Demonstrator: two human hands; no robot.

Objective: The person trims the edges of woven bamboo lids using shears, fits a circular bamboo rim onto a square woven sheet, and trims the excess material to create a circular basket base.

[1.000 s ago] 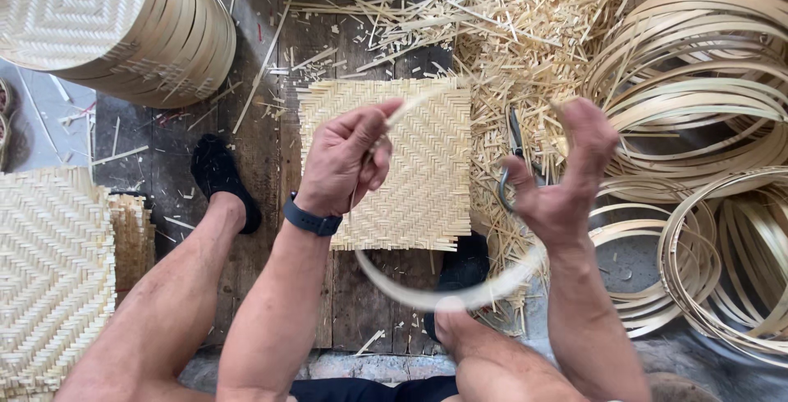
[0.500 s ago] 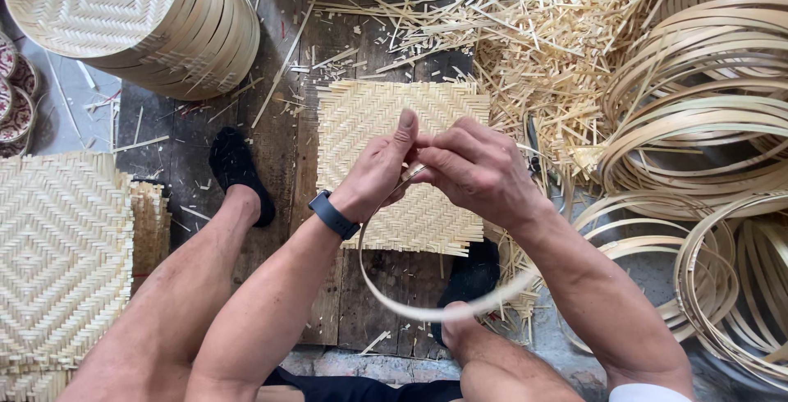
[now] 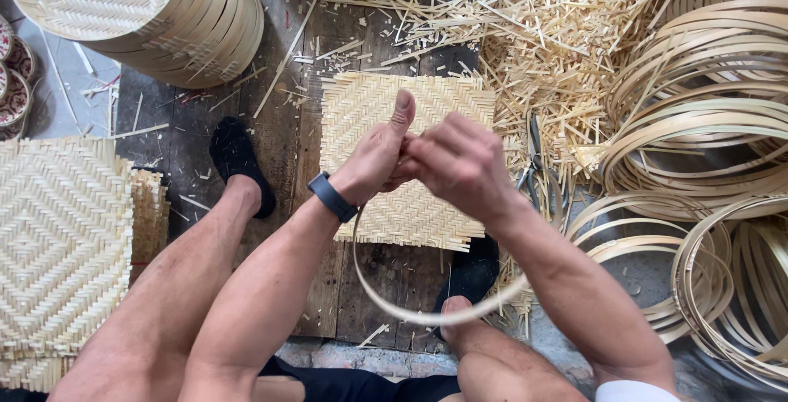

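My left hand (image 3: pixel 376 156) and my right hand (image 3: pixel 460 164) meet in front of me, both closed on the two ends of a thin pale bamboo strip bent into a hoop (image 3: pixel 427 317). My left thumb points up, and my right fingers curl over the spot where the ends come together, so the joint itself is hidden. From my hands the hoop hangs down in a wide curve between my knees, its lowest part just above my right knee. On my left wrist sits a dark wristband (image 3: pixel 332 196).

Under my hands, flat on the dark wooden plank floor (image 3: pixel 279 123), lies a square woven bamboo mat (image 3: pixel 410 213). My feet in black socks (image 3: pixel 236 161) rest on either side of it, the left one clear, the right one partly hidden behind the mat's lower edge.

To my right lies a heap of loose bamboo splinters and offcuts (image 3: pixel 542 41), with a pair of metal shears (image 3: pixel 538 164) resting at its edge near the mat. Farther right are piled coils of finished bamboo hoops (image 3: pixel 698 98). At top left stands a stack of round woven bamboo trays (image 3: pixel 139 16), and at my left side a stack of square woven mats (image 3: pixel 57 246)
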